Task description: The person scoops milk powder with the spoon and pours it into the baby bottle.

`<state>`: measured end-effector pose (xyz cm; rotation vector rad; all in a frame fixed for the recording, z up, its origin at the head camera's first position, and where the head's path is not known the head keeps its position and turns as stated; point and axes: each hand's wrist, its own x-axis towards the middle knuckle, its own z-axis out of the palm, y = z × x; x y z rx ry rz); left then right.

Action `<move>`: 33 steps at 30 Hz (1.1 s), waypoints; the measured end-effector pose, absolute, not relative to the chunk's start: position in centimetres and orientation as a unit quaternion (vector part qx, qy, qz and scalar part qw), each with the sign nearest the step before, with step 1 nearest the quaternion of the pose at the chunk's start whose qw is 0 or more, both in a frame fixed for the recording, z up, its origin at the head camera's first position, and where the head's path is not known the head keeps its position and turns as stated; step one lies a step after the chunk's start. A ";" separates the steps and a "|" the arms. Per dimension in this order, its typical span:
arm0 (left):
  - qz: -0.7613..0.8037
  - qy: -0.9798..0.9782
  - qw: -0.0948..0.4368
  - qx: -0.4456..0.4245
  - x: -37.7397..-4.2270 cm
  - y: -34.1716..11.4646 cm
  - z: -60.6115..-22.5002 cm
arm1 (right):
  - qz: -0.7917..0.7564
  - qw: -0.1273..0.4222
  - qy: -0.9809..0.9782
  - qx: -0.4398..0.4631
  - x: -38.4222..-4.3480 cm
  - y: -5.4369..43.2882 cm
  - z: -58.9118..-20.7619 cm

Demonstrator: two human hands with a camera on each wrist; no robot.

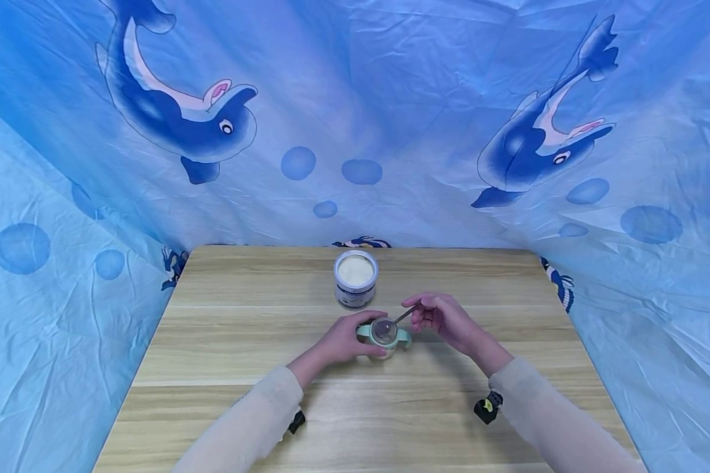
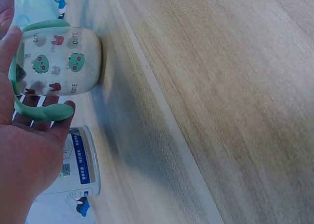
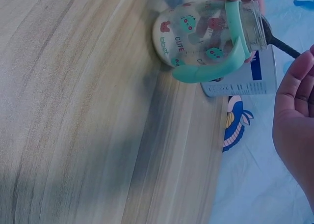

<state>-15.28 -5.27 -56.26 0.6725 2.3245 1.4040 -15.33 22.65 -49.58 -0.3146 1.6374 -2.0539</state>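
A clear baby bottle (image 1: 382, 338) with mint-green side handles and cartoon prints stands upright on the table, its mouth uncovered. Around its left side, my left hand (image 1: 344, 340) grips it with thumb and fingers; in the left wrist view fingers pass behind the green handle (image 2: 41, 112). My right hand (image 1: 446, 320) pinches the handle of a dark spoon (image 3: 284, 47) just right of the bottle. The spoon's head is at the bottle's mouth; whether it is inside or just above cannot be told. Right behind the bottle stands an open can (image 1: 355, 297) holding pale powder.
The wood-grain table (image 1: 231, 355) ends at a blue dolphin-print cloth (image 1: 361, 98) hanging behind it and along both sides. A dark device (image 1: 486, 408) sits at the right wrist, another (image 1: 296, 422) at the left.
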 end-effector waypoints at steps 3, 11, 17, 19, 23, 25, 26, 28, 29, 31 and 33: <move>0.496 0.818 0.171 0.236 -15.3 -5.3 -56.3 | -0.751 0.244 0.602 -0.115 -15.3 22.7 -49.6; 0.497 0.816 0.171 0.241 -15.3 -5.2 -56.4 | -0.746 0.241 0.608 -0.123 -15.4 22.5 -49.6; 0.495 0.818 0.169 0.241 -15.3 -5.2 -56.5 | -0.752 0.240 0.600 -0.134 -15.6 22.5 -49.9; 0.493 0.819 0.168 0.242 -15.3 -5.2 -56.5 | -0.755 0.239 0.595 -0.136 -15.6 22.5 -50.0; 0.491 0.820 0.167 0.243 -15.3 -5.3 -56.5 | -0.765 0.237 0.585 -0.130 -15.4 22.5 -50.0; 0.489 0.821 0.167 0.242 -15.3 -5.3 -56.5 | -0.770 0.235 0.581 -0.123 -15.4 22.4 -50.0; 0.490 0.821 0.166 0.242 -15.3 -5.3 -56.5 | -0.772 0.234 0.579 -0.120 -15.4 22.4 -49.9; 0.489 0.822 0.165 0.242 -15.3 -5.3 -56.5 | -0.776 0.232 0.575 -0.117 -15.4 22.3 -49.9; 0.488 0.822 0.164 0.243 -15.3 -5.3 -56.5 | -0.777 0.232 0.574 -0.115 -15.4 22.3 -49.9; 0.487 0.823 0.164 0.243 -15.3 -5.4 -56.6 | -0.779 0.231 0.572 -0.113 -15.4 22.3 -49.9; 0.486 0.823 0.164 0.244 -15.3 -5.4 -56.7 | -0.781 0.229 0.571 -0.110 -15.4 22.2 -50.0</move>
